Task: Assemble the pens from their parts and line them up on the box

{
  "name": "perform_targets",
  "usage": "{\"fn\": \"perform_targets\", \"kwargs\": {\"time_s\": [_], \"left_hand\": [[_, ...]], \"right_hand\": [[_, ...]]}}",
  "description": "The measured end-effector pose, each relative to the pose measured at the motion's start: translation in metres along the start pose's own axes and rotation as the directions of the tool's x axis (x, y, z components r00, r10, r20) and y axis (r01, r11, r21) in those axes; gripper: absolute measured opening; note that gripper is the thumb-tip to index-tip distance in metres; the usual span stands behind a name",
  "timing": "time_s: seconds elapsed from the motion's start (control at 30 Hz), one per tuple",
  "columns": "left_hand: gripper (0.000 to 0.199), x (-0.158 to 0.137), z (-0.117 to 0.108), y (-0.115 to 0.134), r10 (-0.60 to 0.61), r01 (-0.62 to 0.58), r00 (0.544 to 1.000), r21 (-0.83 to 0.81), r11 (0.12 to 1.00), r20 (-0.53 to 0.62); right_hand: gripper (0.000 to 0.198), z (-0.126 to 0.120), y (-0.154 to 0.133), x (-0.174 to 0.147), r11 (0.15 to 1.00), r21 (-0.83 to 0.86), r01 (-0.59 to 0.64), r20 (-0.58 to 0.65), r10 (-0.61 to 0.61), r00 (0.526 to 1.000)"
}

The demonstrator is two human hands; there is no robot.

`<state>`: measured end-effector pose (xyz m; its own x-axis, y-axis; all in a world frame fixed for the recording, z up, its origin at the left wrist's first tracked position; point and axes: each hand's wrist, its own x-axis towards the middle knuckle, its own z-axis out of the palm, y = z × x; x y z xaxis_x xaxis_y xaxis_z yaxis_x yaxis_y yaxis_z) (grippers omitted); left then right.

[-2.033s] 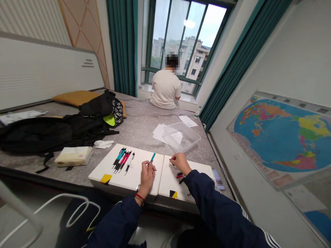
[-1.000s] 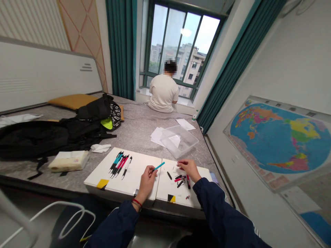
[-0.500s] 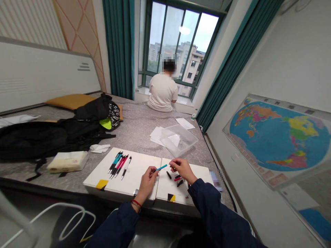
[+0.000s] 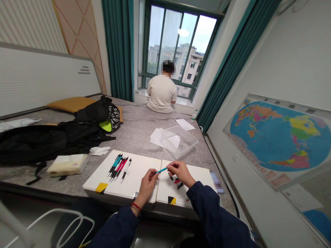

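Note:
My left hand [image 4: 148, 182] is closed in a pinch around one end of a blue pen barrel [image 4: 162, 170]. At the barrel's other end are the pinched fingertips of my right hand [image 4: 179, 172]; any small part between them is too small to make out. Under my right hand, loose black and red pen parts [image 4: 178, 182] lie on the right white box [image 4: 199, 174], partly hidden by the hand. To the left, a row of blue, red and white pens [image 4: 119, 167] with black grips lies on the left white box [image 4: 100, 175].
Beyond the boxes stand a clear plastic bin [image 4: 181, 146] and white papers [image 4: 156, 137]. A tissue pack [image 4: 68, 164] and black backpack [image 4: 51, 137] lie left. A person in a white shirt [image 4: 162, 93] sits by the window, back turned. A world map [image 4: 279, 134] hangs right.
My right hand has moved slightly left and down, so its pinched fingertips now meet the end of the blue barrel. My left hand keeps its hold, a touch lower in view.

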<state>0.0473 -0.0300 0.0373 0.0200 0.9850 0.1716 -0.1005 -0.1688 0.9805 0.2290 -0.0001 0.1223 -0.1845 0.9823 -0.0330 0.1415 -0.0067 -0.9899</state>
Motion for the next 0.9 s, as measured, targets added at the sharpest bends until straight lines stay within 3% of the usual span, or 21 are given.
{"fn": "perform_targets", "kwargs": {"time_s": [0.23,0.4,0.53,0.7,0.9], "left_hand": [[0.027,0.0,0.001,0.001,0.001,0.004,0.997,-0.058,0.998,0.073],[0.029,0.0,0.001,0.004,-0.011,0.015,0.997,-0.057,0.998,0.076],[0.03,0.0,-0.002,0.003,-0.02,0.021,1.0,-0.071,0.997,0.013],[0.03,0.0,-0.006,-0.001,-0.05,0.045,0.998,-0.093,0.995,-0.048],[0.032,0.0,-0.009,-0.002,-0.056,0.055,0.996,-0.016,0.998,-0.076]], "right_hand": [[0.039,0.009,0.007,-0.003,0.998,-0.054,0.024,-0.049,-0.027,0.998],[0.049,0.006,0.005,-0.01,0.998,-0.055,0.032,-0.102,-0.037,0.994],[0.054,-0.016,0.006,-0.017,0.999,-0.028,0.021,-0.233,-0.027,0.972],[0.055,-0.057,0.019,-0.029,0.996,-0.086,-0.014,-0.303,-0.013,0.953],[0.054,-0.088,0.033,-0.046,0.95,-0.311,-0.038,-0.322,-0.068,0.944]]}}
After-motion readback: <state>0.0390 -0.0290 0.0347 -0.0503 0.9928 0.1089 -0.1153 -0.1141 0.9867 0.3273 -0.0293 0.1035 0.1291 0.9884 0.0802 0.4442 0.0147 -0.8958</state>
